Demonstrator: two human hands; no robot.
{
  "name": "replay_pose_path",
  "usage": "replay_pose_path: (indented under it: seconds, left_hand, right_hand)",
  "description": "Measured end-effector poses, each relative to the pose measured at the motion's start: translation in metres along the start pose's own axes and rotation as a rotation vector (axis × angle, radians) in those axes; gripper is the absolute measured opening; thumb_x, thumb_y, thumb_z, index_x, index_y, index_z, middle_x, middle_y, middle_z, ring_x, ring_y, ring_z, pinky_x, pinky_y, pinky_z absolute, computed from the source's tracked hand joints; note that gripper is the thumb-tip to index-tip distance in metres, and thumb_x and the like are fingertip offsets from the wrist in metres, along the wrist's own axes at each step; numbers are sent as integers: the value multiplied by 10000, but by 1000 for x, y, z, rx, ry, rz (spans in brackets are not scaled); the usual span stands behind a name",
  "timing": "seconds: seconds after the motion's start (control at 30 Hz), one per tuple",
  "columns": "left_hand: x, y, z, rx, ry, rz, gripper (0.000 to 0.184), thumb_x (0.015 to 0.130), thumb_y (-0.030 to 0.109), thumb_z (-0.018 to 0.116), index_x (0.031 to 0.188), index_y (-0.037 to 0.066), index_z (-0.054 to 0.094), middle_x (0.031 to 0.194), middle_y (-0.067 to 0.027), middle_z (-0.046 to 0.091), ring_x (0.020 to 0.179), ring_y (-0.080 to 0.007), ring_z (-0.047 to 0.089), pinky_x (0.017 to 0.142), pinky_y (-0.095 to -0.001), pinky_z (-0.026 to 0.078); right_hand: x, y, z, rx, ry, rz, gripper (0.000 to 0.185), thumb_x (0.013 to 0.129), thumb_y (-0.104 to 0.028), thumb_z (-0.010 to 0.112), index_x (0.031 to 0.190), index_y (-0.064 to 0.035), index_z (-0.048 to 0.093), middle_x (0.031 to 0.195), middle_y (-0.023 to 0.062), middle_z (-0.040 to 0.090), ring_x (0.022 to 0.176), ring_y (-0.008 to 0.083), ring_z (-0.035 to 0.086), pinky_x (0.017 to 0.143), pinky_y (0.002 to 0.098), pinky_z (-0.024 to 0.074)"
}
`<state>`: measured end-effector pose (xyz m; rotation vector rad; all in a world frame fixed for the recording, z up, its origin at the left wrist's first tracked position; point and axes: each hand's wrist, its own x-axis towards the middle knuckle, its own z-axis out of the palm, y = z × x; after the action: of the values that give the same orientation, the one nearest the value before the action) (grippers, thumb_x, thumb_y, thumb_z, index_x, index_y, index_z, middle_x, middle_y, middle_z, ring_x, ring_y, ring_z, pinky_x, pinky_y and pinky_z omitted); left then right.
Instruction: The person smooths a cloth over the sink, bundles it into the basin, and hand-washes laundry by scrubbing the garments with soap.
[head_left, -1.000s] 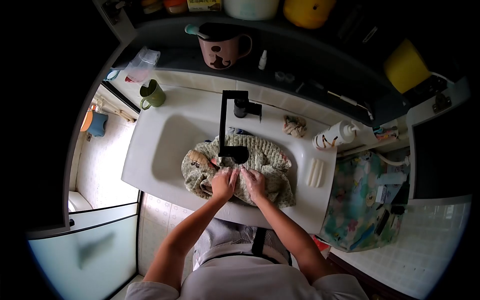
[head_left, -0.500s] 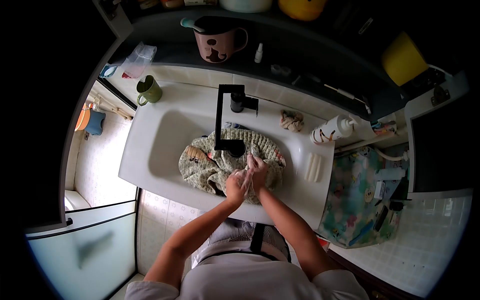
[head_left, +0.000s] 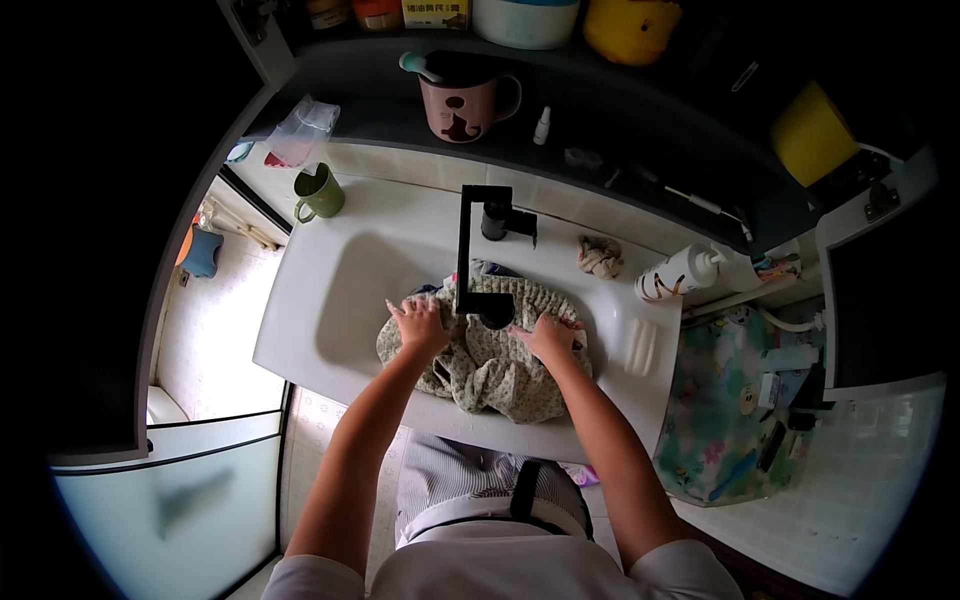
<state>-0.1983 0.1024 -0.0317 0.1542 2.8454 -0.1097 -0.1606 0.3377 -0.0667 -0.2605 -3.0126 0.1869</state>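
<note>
Sink (head_left: 300, 320): left hand (head_left: 418, 328) and right hand (head_left: 549, 338), fingers spread, work the cloth (head_left: 500, 375); gripping it would require curled fingers.

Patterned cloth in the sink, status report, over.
Left hand and right hand apart, both on cloth. Cloth bunched in sink. Black faucet overhangs it.

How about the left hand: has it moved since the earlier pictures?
Yes, the left hand has moved left and forward, judged against the black faucet.
</note>
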Motion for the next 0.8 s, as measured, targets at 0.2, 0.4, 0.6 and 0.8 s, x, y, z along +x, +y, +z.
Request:
replay_pose_path:
  seconds: [0.2,0.4,0.6,0.8]
  left_hand:
    - [15,-23,1,-99,135,265,229,820,158,514,1008,123,640,1095,-88,604,1073,-264,544,1012,-469,343]
    - [14,-43,-20,-427,499,429,170,820,130,540,929,83,662,1153,-85,608,1118,-312,542,1020,-417,375]
    - [11,-21,0,-1180,310,392,188,907,12,413,935,39,596,912,-60,605,977,-214,575,901,-344,439]
    - [-24,66,48,-1130,214,303,305,868,126,505,1144,-6,497,1017,-239,557,942,-449,501,786,-476,425]
  right_hand:
    - [5,32,-12,398,-565,106,538,840,-555,568,775,-29,655,679,125,630,611,233,614,574,393,461]
    - [-28,53,-82,925,-70,-71,134,751,-103,740,745,-20,635,1160,120,502,1056,281,481,889,387,390]
    - [-34,47,-150,830,211,-240,194,740,-71,738,873,36,646,1317,129,414,1285,319,369,1053,413,322]
    - [-37,39,-125,1635,-108,146,311,878,-41,568,1172,60,556,1200,103,554,1173,207,519,977,274,412]
